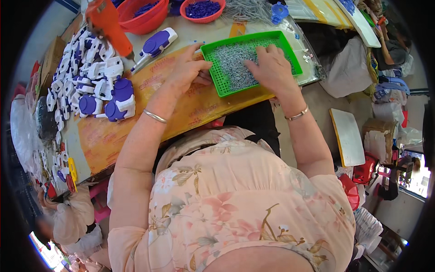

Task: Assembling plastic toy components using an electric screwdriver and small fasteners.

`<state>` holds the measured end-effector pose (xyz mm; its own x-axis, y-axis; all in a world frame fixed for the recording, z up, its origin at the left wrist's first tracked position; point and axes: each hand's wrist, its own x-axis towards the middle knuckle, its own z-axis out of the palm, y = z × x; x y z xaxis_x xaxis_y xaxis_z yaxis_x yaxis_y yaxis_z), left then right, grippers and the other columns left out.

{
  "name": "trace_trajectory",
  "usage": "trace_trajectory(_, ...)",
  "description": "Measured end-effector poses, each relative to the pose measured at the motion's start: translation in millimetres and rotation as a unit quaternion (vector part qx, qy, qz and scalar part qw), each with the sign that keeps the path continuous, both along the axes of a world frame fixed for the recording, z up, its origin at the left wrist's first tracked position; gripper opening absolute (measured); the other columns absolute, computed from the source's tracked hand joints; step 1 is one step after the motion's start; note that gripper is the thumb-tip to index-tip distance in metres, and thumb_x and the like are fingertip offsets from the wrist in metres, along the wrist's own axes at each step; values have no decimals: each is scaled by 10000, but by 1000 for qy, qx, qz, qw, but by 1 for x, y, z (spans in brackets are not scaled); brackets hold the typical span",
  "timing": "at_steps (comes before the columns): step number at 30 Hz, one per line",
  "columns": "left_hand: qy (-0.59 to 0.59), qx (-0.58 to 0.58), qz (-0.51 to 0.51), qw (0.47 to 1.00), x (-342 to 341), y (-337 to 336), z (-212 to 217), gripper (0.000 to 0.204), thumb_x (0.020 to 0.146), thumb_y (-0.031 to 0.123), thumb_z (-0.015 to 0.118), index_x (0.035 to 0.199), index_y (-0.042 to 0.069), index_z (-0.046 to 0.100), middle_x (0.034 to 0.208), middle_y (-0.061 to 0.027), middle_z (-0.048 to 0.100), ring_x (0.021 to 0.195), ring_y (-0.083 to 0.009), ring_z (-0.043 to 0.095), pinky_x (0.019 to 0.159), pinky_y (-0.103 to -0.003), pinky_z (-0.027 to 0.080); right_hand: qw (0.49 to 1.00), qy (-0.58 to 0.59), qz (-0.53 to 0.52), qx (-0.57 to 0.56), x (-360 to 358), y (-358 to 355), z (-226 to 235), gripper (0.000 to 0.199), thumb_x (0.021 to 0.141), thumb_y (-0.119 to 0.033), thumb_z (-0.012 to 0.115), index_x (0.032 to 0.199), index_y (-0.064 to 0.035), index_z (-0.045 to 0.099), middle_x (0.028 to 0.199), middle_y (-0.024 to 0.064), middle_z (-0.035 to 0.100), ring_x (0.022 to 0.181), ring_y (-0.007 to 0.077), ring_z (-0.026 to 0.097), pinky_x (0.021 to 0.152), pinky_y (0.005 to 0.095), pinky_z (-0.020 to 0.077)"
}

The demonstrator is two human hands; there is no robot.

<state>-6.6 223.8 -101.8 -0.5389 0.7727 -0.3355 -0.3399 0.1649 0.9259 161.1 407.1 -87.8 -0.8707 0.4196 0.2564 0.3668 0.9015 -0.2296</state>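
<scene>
A person in a pale floral blouse [235, 195] sits at a worktop [104, 140] partly covered in amber tape, a bracelet on each wrist. The left hand [188, 70] is beside the left end of a green tray [220, 86], thumb and index finger parted; whether they hold anything, I cannot tell. The right hand [271, 68] reaches into the tray, fingers among small metal pieces [233, 63]; their grip is unclear. Leftward lies a heap of white-and-purple devices [88, 79]; an orange tool [106, 25] hangs above. Beyond are red baskets [202, 19] of purple parts.
</scene>
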Motion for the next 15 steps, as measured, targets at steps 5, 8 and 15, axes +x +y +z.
trace_trajectory(5, 6, -40, -16, 999, 0, 3, 7, 625, 924, 49, 614, 1488, 107, 351, 874, -153, 698, 670, -271, 715, 574, -391, 615, 999, 36, 37, -6, -27, -38, -8, 397, 851, -348, 718, 1036, -7, 632, 1095, 238, 567, 1030, 403, 589, 859, 468, 531)
trace_trajectory(8, 28, -81, -39, 996, -4, 6, 13, 584, 949, 95, 585, 1489, 122, 361, 842, -155, 694, 663, -272, 713, 568, -382, 608, 993, 40, 109, -29, -41, -55, -20, 337, 829, -273, 711, 1011, -2, 629, 1043, 222, 570, 1010, 394, 590, 857, 459, 528)
trace_trajectory(15, 97, -125, -75, 984, -9, 7, 19, 535, 965, 131, 554, 1470, 107, 379, 838, -140, 699, 634, -269, 705, 538, -362, 583, 979, -29, 184, -83, -15, -23, -5, 186, 812, -204, 665, 991, -187, 710, 1044, 131, 610, 1073, 352, 582, 877, 501, 502)
